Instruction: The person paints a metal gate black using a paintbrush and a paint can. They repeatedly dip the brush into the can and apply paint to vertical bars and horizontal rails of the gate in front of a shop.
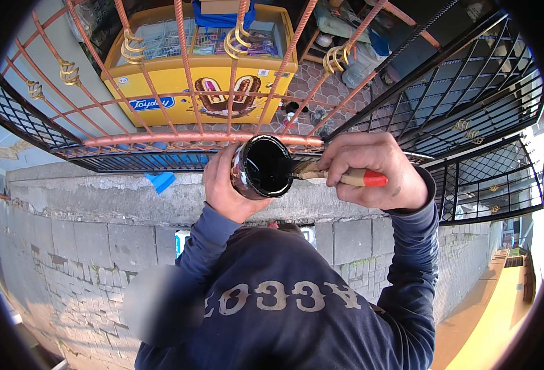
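My left hand [225, 185] grips an open can [253, 148] of black paint from its left side, holding it upright below the grille. My right hand [376, 172] holds a paintbrush [364, 178] with a wooden, red-tipped handle; its bristles reach into the can's mouth and look coated in black. Just beyond both hands stands the metal grille [198, 139], with reddish-brown bars and gold curled ornaments [237, 43]. Its side panels of crossed bars [481, 197] are black.
Behind the bars are a yellow chest freezer [130, 92], small containers [290, 114] on patterned tiles and bagged items [358, 65]. A concrete step [99, 194] runs below the grille, with a blue scrap [159, 182] on it. Grey pavers [87, 259] lie under me.
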A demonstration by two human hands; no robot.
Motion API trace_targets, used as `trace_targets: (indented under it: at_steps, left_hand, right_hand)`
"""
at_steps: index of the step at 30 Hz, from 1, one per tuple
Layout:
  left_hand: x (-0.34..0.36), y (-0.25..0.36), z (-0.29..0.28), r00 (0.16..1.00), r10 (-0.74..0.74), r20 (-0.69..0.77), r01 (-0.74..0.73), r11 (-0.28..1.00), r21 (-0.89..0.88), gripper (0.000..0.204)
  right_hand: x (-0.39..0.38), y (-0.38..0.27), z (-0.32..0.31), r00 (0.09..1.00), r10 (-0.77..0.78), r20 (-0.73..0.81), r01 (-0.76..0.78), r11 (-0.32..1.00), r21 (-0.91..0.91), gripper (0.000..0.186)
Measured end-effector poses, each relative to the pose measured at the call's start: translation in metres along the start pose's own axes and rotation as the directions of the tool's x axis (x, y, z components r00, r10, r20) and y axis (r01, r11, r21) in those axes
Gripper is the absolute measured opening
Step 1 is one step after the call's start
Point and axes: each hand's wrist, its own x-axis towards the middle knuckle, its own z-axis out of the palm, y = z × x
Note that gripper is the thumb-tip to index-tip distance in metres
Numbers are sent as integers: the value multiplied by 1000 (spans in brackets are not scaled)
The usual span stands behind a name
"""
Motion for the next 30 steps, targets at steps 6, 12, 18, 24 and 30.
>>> trace_targets:
  at_steps: [6, 12, 18, 24, 30]
  left_hand:
    - [1, 1, 9, 998, 49, 42, -49, 999, -8, 111]
    - [2, 8, 21, 999, 41, 28, -40, 999, -26, 112]
    - [0, 10, 36, 999, -7, 41, 7, 1000, -15, 114]
    - [4, 22, 60, 1000, -5, 28, 5, 1000, 4, 116]
    - [10, 35, 90, 998, 29, 48, -29, 1000, -13, 113]
  right_hand:
    - [-9, -3, 3, 997, 44, 60, -47, 998, 38, 17]
    - [-24, 7, 18, 875, 374, -308, -374, 925, 61, 20]
    - [-50, 36, 22, 702, 542, -462, -443, 840, 312, 19]
    - [-79, 61, 8, 652, 602, -461, -372, 784, 497, 15]
    - [-107, 78, -6, 744, 475, -470, -338, 874, 348, 17]
